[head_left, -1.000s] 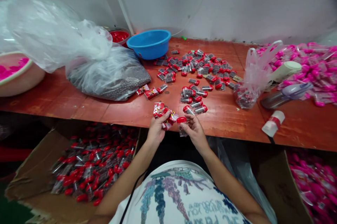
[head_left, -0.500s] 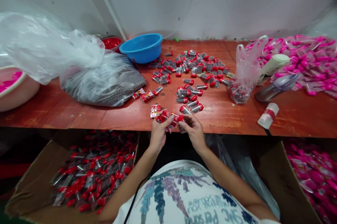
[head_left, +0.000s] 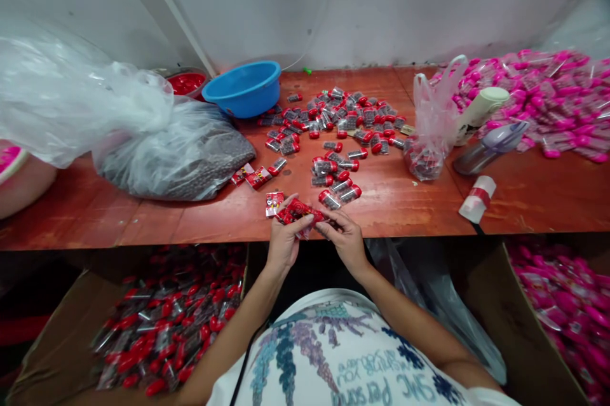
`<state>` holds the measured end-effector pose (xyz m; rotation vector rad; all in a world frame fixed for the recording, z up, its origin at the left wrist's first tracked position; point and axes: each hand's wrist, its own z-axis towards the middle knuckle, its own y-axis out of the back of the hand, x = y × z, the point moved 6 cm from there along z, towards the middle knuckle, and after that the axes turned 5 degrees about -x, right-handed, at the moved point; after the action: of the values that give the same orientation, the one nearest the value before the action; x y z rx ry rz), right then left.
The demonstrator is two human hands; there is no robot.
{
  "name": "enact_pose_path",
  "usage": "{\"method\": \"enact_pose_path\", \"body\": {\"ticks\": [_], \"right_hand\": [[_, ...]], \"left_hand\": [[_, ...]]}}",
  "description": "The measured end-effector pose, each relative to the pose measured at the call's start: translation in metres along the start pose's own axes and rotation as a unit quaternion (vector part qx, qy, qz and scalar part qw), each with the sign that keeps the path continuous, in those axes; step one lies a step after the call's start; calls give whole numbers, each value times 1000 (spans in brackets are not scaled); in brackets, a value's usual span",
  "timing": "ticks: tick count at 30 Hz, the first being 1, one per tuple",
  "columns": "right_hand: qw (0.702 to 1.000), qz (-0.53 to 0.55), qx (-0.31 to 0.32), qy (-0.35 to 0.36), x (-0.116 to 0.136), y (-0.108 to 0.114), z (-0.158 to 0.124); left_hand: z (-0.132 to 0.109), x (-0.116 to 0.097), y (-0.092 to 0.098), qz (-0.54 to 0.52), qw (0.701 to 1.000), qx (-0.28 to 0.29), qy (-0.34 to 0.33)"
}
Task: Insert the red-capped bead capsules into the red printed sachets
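Near the front edge of the table, my left hand (head_left: pixel 284 246) is closed around several red printed packets (head_left: pixel 296 209), thumb on top. My right hand (head_left: pixel 349 242) meets it from the right, its fingers pinching a small red-capped tube (head_left: pixel 316 216) against the packets; most of that tube is hidden. Just beyond my left fingers lies a flat red and white packet (head_left: pixel 274 204). Past my right fingers is a small group of red-capped clear tubes with dark contents (head_left: pixel 330 199). Two more red packets (head_left: pixel 258 177) lie to the left with one tube beside them.
A larger pile of red-capped tubes (head_left: pixel 351 117) spreads farther back, by a blue basin (head_left: pixel 245 91). A bulky plastic bag (head_left: pixel 190 158) stands left. At right are a small bag (head_left: pixel 426 161), a bottle (head_left: pixel 490 145), a roll (head_left: pixel 478 198) and pink items (head_left: pixel 538 101). Filled boxes sit below.
The right hand has moved slightly left, bringing the red-capped tube closer in against the packets; its clear end no longer shows. The view has shifted a little. Things on the table lie unchanged.
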<state>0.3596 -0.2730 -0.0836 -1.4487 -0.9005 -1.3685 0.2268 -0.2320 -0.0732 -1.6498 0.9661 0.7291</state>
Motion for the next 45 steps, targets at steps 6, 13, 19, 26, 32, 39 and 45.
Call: {"method": "enact_pose_path", "body": {"ticks": [6, 13, 19, 26, 32, 39, 45], "right_hand": [[1000, -6, -14, -26, -10, 4, 1], [999, -45, -8, 12, 0, 9, 9], [990, 74, 22, -119, -14, 8, 17], [993, -24, 78, -87, -14, 14, 20], [993, -95, 68, 11, -1, 18, 21], [990, 32, 70, -121, -20, 16, 17], [997, -52, 38, -32, -12, 17, 11]], "left_hand": [[4, 4, -2, 38, 999, -7, -4], [6, 5, -1, 51, 999, 5, -1], [8, 1, -4, 73, 997, 24, 12], [10, 9, -5, 64, 998, 24, 8], [14, 12, 0, 68, 998, -2, 11], [15, 7, -1, 98, 995, 28, 22], [16, 6, 2, 160, 987, -10, -5]]}}
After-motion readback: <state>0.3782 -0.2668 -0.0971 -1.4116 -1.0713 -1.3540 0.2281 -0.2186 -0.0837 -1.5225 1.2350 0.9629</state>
